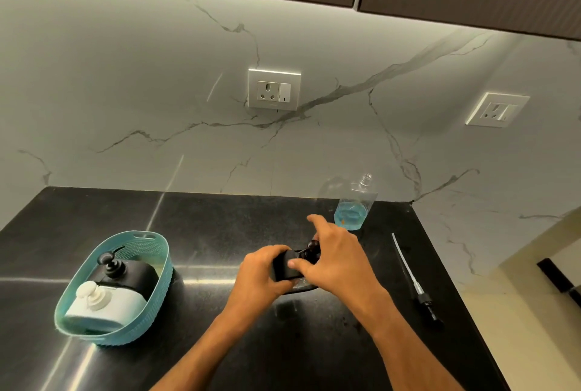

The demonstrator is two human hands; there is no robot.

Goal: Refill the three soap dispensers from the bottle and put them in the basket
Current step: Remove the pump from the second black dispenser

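Both hands are meeting over a black soap dispenser (283,266) that is sitting on the black countertop (220,233) near the middle of the view. The left hand (262,274) is curling around the dispenser's left side, fingers wrapped over its top edge and thumb underneath, gripping the body. The right hand (334,257) is lying over the black pump head (312,247): its thumb is pressing against the dispenser's front face, the middle fingers are bending down around the pump, and the index finger is lifting free, pointing toward the wall. Most of the pump is hidden beneath that hand.

To the left, well apart, a teal basket (157,283) is holding two dispensers lying close together: a black one (132,274) toward the back and a white one (107,305) in front of it.

Behind the right hand, a clear refill bottle (353,202) is standing uncapped near the marble backsplash (157,92), with blue liquid pooling in its lower part. To the right, a pump with a long dip tube (412,277) is lying flat on the counter.
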